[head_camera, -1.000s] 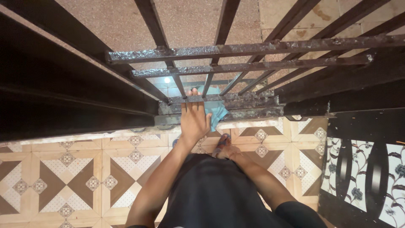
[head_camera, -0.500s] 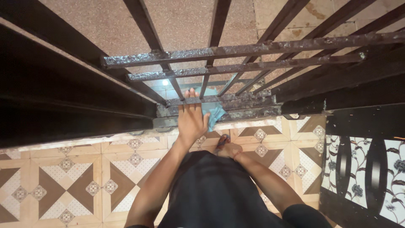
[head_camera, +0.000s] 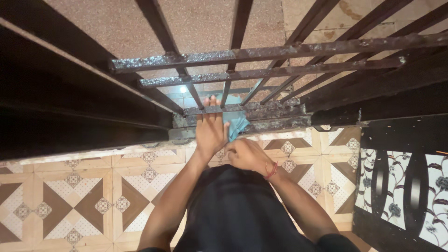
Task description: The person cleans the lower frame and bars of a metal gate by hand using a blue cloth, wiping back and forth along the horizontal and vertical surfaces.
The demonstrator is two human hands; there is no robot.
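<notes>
Left hand (head_camera: 211, 133), frame centre: fingers spread flat, pressing a crumpled teal cloth (head_camera: 236, 122) onto the bottom rail of a dark, rusty metal barred gate (head_camera: 261, 74). Cloth sits just right of the palm, at the bars' base. Right hand (head_camera: 247, 155) curled loosely below the cloth, holding nothing visible, over patterned beige-brown floor tiles (head_camera: 70, 196).

Two hands (head_camera: 211, 132), one blue cloth (head_camera: 235, 120), one metal gate (head_camera: 261, 52)
</notes>
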